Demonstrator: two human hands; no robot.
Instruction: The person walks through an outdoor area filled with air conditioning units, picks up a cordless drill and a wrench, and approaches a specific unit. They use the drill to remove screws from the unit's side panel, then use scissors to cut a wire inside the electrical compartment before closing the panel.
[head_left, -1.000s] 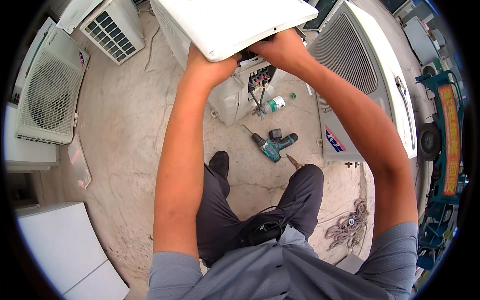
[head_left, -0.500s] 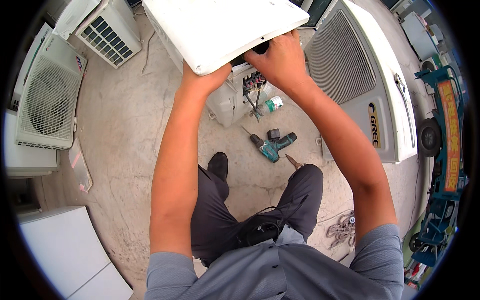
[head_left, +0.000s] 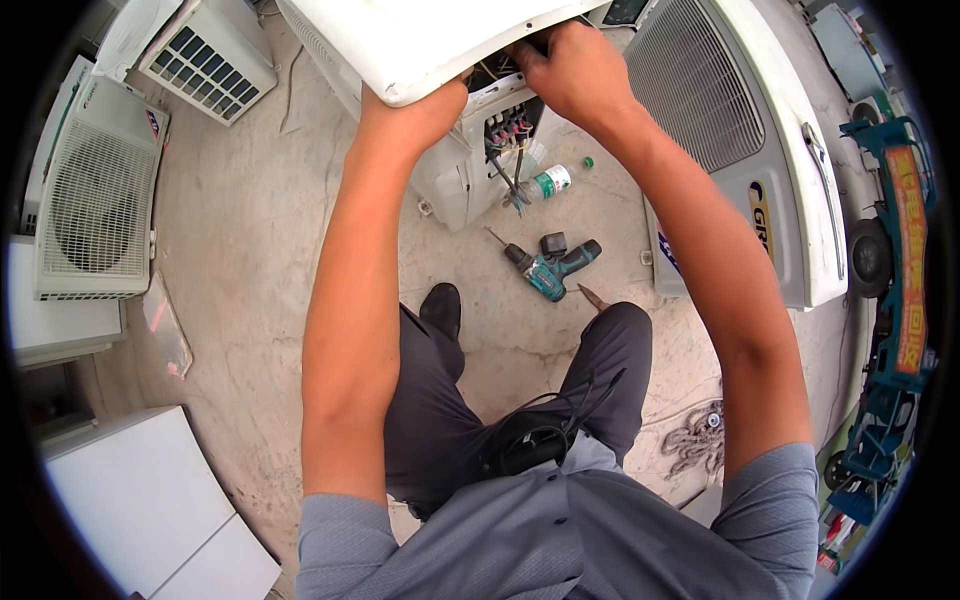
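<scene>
Your L hand [head_left: 418, 115] & R hand [head_left: 582, 78] are at the smooth white flat cover [head_left: 435, 40]'s front edge, fingertips hidden, so can't tell if clamped, above the boxy off-white AC unit [head_left: 452, 188], & the gap shows more thin yellowish wires [head_left: 492, 70] vs 0.5s ago, i.e. better inside access.
</scene>
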